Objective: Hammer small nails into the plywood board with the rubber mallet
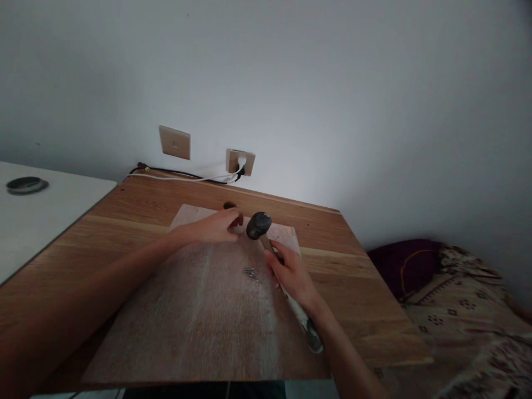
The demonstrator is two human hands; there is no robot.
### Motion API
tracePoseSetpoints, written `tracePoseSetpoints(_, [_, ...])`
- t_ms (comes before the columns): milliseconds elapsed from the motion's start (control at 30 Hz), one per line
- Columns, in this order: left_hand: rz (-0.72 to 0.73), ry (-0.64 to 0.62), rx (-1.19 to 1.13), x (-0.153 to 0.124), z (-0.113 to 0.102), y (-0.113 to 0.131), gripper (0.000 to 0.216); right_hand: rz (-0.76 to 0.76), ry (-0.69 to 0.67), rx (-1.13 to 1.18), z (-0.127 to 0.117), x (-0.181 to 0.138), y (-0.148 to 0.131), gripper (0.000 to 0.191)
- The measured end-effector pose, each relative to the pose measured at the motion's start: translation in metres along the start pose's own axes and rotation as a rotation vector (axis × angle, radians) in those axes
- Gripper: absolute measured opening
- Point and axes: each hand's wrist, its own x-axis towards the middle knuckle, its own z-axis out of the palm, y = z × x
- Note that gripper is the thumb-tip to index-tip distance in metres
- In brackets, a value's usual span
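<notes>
My right hand [291, 271] is wrapped round the handle of a hammer [258, 225] with a thick dark head. The handle slants down towards me and ends past my wrist. Left of the hammer head is my left hand [222, 224], its fingers curled together near the far edge of a pale, worn wooden board [208, 321]. Whatever sits between those fingertips is too small or hidden to make out. Several small metal nails [250, 274] lie loose on the board, just left of my right hand.
Under the board is a brown wooden table [357, 310] against the wall. A dark round object [229, 205] shows behind my left hand. Cables [183, 174] run along the back to a wall socket [241, 160]. A white surface [54, 205] adjoins at left; patterned fabric [457, 305] lies at right.
</notes>
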Motion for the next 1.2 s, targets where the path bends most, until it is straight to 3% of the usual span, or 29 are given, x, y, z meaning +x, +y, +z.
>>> tracePoseSetpoints(133, [0.163,-0.213,0.073,-0.020,0.001,0.031,0.017,0.077,0.066,0.082,-0.009,-0.032,0.018,0.048])
tracePoseSetpoints(300, [0.381,-0.220,0.160,-0.035,0.025,0.068,0.027,0.147,0.087,0.126,-0.005,-0.056,0.040,0.050])
tracePoseSetpoints(467, [0.412,-0.260,0.171,-0.032,0.034,0.074,0.022,0.177,0.117,0.166,0.001,-0.055,0.042,0.057])
tracePoseSetpoints(633, [0.405,-0.286,-0.012,-0.026,0.017,0.075,0.022,0.172,0.118,0.199,0.000,-0.054,0.040,0.053])
tracePoseSetpoints(700, [0.380,-0.313,-0.072,-0.021,0.006,0.070,0.021,0.166,0.121,0.206,0.001,-0.054,0.042,0.054])
tracePoseSetpoints(767, [0.323,-0.264,-0.095,-0.014,-0.004,0.057,0.018,0.153,0.122,0.207,0.001,-0.054,0.043,0.056])
tracePoseSetpoints(933, [0.148,0.067,-0.007,-0.003,-0.012,0.002,0.015,0.168,0.143,0.231,0.002,-0.054,0.044,0.060])
tracePoseSetpoints(1067, [0.143,0.093,-0.025,-0.005,-0.004,-0.026,0.016,0.177,0.158,0.237,0.002,-0.054,0.042,0.063])
tracePoseSetpoints(1200, [0.078,0.111,-0.076,-0.009,-0.001,-0.028,0.015,0.175,0.155,0.248,0.002,-0.054,0.041,0.060])
